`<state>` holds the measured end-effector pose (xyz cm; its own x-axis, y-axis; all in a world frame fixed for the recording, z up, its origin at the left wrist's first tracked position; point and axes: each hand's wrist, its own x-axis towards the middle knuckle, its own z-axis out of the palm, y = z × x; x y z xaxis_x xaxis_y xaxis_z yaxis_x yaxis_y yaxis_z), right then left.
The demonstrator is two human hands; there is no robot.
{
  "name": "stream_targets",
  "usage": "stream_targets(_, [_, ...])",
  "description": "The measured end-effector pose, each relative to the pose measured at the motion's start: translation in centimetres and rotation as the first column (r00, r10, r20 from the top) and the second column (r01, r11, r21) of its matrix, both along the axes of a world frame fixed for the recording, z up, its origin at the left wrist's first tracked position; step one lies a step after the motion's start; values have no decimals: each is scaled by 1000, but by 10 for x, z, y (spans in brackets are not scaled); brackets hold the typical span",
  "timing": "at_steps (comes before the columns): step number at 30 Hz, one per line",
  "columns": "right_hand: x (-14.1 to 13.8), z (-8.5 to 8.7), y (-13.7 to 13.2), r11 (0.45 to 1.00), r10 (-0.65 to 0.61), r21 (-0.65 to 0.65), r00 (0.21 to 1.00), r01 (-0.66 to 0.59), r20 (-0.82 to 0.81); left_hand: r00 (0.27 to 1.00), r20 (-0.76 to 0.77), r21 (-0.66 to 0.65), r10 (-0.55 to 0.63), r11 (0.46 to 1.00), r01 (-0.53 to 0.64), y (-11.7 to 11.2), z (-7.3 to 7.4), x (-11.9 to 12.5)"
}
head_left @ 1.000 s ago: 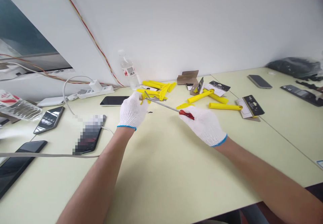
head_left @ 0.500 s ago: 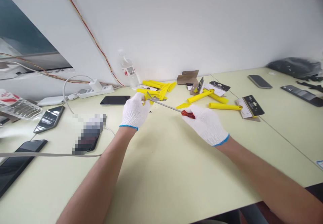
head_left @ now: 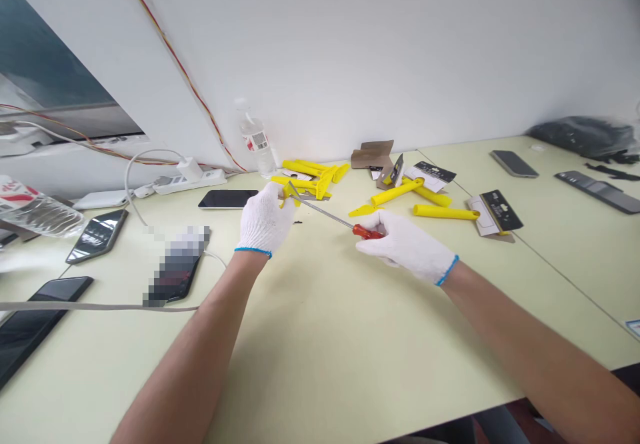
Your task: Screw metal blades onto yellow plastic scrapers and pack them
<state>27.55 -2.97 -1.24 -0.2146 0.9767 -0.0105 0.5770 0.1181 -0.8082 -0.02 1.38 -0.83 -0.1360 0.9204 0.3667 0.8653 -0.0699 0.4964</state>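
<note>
My left hand, in a white knitted glove, is closed around a small yellow plastic scraper head, most of it hidden by the fingers. My right hand, gloved the same way, grips the red handle of a screwdriver. Its long metal shaft points left, with the tip at the yellow piece. Just behind my left hand lie several yellow scrapers. Beyond my right hand rest yellow tube handles, one with a black-and-white card label attached.
A water bottle stands against the wall. Folded brown cardboard and card labels lie at the back. Several phones, among them one near the power strip, occupy the left side with cables. More phones and a black plastic bag are at right.
My right hand has shifted its fingers on the screwdriver, and more of the red handle shows, a little lower and further left. My left hand has barely moved.
</note>
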Motion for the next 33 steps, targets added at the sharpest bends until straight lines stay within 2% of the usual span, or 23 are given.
stream_targets(2, [-2, -5, -1, 983, -65, 176, 996, 53, 58, 1000, 28, -10, -4, 1000, 4, -1, 1, 0])
stream_targets(5, [-7, -12, -5, 873, -155, 487, 957, 18, 243, 997, 77, -5, 1, 1000, -1, -2, 1, 2])
stream_targets(7, [-10, -13, -6, 815, -197, 578, 924, -32, 329, 996, 87, 8, 8, 1000, -9, -3, 1, 3])
stream_targets(8, [-10, -12, -7, 809, -198, 587, 919, -43, 340, 996, 88, 12, 11, 1000, -12, -4, 1, 3])
stream_targets(9, [-10, -10, -7, 826, -173, 562, 927, -48, 334, 996, 88, 14, 12, 1000, -13, -4, 1, 3])
stream_targets(10, [-9, -9, -6, 866, -123, 497, 944, -50, 308, 996, 89, 13, 11, 1000, -13, -4, 1, 3])
stream_targets(12, [-6, -6, -4, 962, 10, 264, 978, -67, 210, 996, 93, 9, 11, 1000, -11, -5, 2, 3])
stream_targets(14, [-3, -6, 0, 995, 76, 53, 992, -82, 103, 995, 99, 6, 10, 1000, -11, -4, 2, 2])
stream_targets(15, [-2, -8, 1, 997, 68, 23, 995, -70, 72, 995, 102, 4, 10, 1000, -11, -4, 2, 1])
stream_targets(16, [-1, -9, 3, 998, 41, 52, 997, -44, 58, 994, 106, 3, 11, 1000, -11, -3, 2, 1])
stream_targets(19, [-5, -14, 1, 952, -51, 305, 994, 21, 93, 993, 115, -1, 16, 1000, -16, -2, 2, -1])
stream_targets(21, [-9, -13, -4, 899, -78, 438, 980, -11, 184, 992, 122, -4, 19, 1000, -19, -1, 2, -1])
stream_targets(24, [-13, -9, -10, 855, -121, 515, 942, -60, 313, 993, 116, -25, 14, 1000, -11, -2, 2, 0])
stream_targets(26, [-12, -5, -10, 890, -92, 452, 952, -53, 293, 996, 94, -39, 4, 999, -1, -3, 3, 1])
stream_targets(28, [-9, -4, -7, 959, -26, 280, 978, -33, 205, 997, 71, -41, -8, 999, 11, -3, 3, 1])
stream_targets(30, [-5, -6, -2, 993, 5, 114, 989, -23, 149, 998, 60, -34, -5, 999, 7, -2, 2, -1])
stream_targets(31, [-3, -7, 0, 996, 0, 89, 990, -13, 142, 998, 57, -29, 2, 1000, -1, -2, 2, -2])
stream_targets(33, [-2, -9, 2, 986, -27, 166, 988, 2, 154, 999, 51, -26, 8, 1000, -7, -1, 1, -3])
